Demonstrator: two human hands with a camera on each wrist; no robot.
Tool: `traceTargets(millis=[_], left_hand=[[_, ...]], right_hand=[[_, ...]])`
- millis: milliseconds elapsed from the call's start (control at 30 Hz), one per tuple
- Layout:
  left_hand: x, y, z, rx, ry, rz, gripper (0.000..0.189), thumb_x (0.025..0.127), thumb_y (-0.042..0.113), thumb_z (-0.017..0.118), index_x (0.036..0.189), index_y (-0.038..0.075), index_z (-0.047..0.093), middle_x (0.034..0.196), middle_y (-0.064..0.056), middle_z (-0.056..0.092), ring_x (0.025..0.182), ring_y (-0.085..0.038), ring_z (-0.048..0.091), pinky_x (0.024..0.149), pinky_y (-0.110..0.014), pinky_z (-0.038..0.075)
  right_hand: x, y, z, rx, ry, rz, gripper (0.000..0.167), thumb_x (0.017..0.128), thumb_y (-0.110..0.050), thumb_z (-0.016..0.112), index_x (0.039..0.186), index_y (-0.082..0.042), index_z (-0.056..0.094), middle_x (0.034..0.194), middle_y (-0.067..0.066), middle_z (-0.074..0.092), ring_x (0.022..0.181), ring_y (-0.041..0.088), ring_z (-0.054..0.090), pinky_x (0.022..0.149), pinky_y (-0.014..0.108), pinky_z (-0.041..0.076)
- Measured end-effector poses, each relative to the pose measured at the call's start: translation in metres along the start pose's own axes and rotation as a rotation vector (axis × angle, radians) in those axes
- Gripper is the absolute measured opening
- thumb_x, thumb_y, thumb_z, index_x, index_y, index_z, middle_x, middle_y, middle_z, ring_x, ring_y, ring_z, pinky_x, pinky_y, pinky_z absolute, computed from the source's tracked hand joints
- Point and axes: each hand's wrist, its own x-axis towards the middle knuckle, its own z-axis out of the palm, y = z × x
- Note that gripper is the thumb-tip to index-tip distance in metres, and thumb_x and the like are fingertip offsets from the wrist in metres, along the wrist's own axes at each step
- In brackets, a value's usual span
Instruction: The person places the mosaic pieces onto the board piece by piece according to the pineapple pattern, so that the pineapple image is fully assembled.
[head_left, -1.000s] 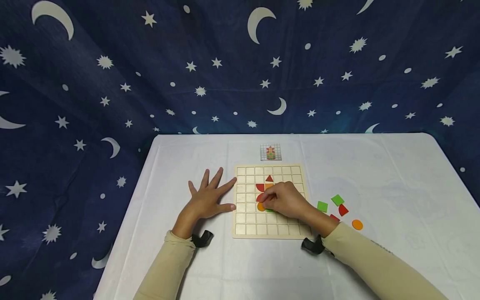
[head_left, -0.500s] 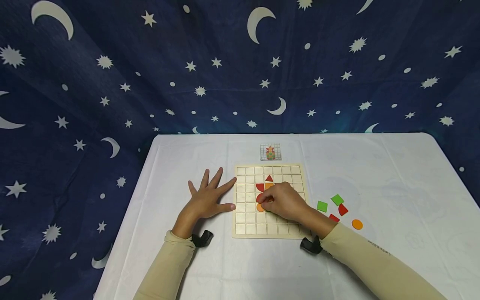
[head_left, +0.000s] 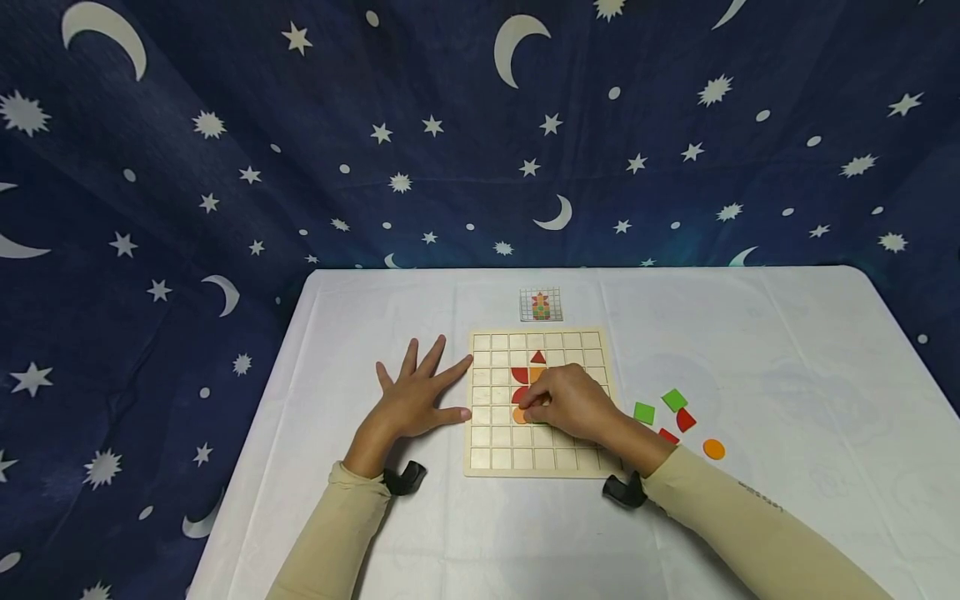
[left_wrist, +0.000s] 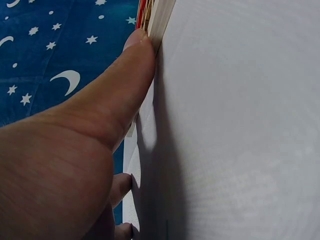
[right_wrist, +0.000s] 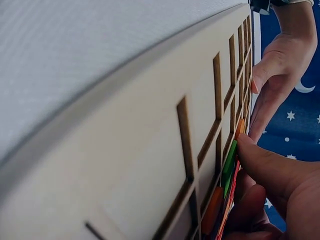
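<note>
My left hand lies with fingers spread on the table, its thumb and index fingertip at the left edge of the wooden grid board. In the left wrist view, the thumb meets the board's side. Over the board, my right hand pinches an orange disc between thumb and index finger. In the right wrist view, a green tile and another orange piece lie beside that thumb. Above the disc sit two red quarter-circle tiles, an orange tile and a red triangle. The hand hides others.
A small card with a coloured grid picture lies beyond the board. To the right are loose green squares, a red quarter-circle, a partly hidden red piece and an orange disc. A starry blue cloth hangs behind the white table.
My right fingers and the orange disc beneath them have shifted very slightly left on the board. The left hand stays in place.
</note>
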Motion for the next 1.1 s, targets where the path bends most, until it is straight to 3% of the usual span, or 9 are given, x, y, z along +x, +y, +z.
traceTargets(millis=[300, 533, 933, 1100], left_hand=[[0.0, 0.0, -0.001, -0.003, -0.003, 0.001, 0.089, 0.084, 0.072, 0.067, 0.159, 0.045, 0.029, 0.174, -0.006, 0.004, 0.157, -0.047, -0.007, 0.104, -0.09, -0.001], [0.0, 0.001, -0.001, -0.007, -0.006, 0.001, 0.089, 0.084, 0.071, 0.068, 0.159, 0.044, 0.029, 0.174, -0.006, 0.004, 0.157, -0.047, -0.007, 0.104, -0.09, -0.001], [0.0, -0.001, 0.001, -0.012, -0.008, 0.004, 0.089, 0.084, 0.072, 0.067, 0.16, 0.044, 0.028, 0.174, -0.005, 0.002, 0.157, -0.046, -0.009, 0.104, -0.089, -0.002], [0.0, -0.001, 0.001, -0.016, -0.005, 0.006, 0.089, 0.084, 0.071, 0.068, 0.159, 0.044, 0.029, 0.174, -0.005, 0.002, 0.157, -0.046, -0.009, 0.104, -0.089, -0.003]], right_hand=[[-0.003, 0.004, -0.005, 0.047, 0.004, 0.005, 0.01, 0.08, -0.015, 0.087, 0.088, -0.021, 0.084, 0.084, -0.012, 0.075, 0.076, 0.003, 0.062, 0.065, 0.023, 0.05], [-0.011, 0.014, -0.031, 0.056, 0.069, -0.016, 0.008, 0.084, -0.018, 0.085, 0.091, -0.018, 0.083, 0.083, -0.012, 0.074, 0.067, 0.004, 0.056, 0.059, 0.023, 0.046], [-0.049, 0.053, -0.088, -0.104, 0.091, 0.002, 0.014, 0.084, -0.017, 0.085, 0.097, -0.021, 0.084, 0.089, -0.016, 0.073, 0.085, 0.006, 0.065, 0.076, 0.035, 0.053], [-0.068, 0.071, -0.105, -0.193, 0.095, 0.017, 0.015, 0.083, -0.017, 0.086, 0.098, -0.021, 0.083, 0.091, -0.014, 0.071, 0.087, 0.009, 0.065, 0.078, 0.038, 0.054]])
